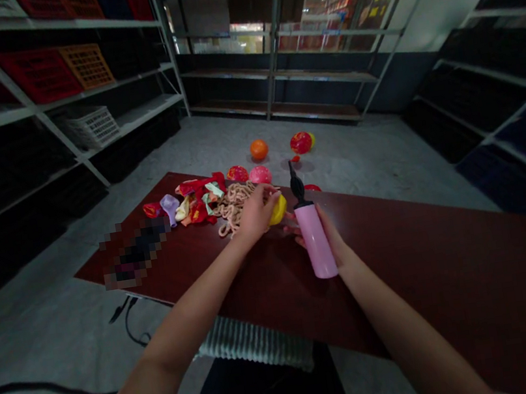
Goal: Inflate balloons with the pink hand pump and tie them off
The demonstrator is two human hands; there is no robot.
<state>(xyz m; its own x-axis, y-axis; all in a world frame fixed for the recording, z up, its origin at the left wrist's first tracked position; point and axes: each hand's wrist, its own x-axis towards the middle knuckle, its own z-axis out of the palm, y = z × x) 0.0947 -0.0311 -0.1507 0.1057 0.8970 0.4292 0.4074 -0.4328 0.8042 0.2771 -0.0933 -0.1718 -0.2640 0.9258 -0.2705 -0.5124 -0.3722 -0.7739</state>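
Note:
A small yellow balloon point(278, 210), partly hidden by fingers, is in my left hand point(256, 213), just above the table. Wrapped round the back of a pink hand pump point(316, 241) with a black nozzle is my right hand point(331, 233), its fingertips showing past the pump's left side. The pump is nearly upright, its nozzle pointing away from me, apart from the balloon. Right beside my left hand lies a pile of beige twisted cord or long balloons point(231, 208). Further left are several limp balloons point(197, 200) in red, cream, mint and purple.
A dark red-brown table point(399, 249) stretches to the right. Inflated balloons lie on the floor beyond it, one orange point(258, 149) and one red point(301, 142). A blurred dark object point(137, 252) lies at the table's left. Shelves point(269, 77) and crates point(92, 127) surround the area.

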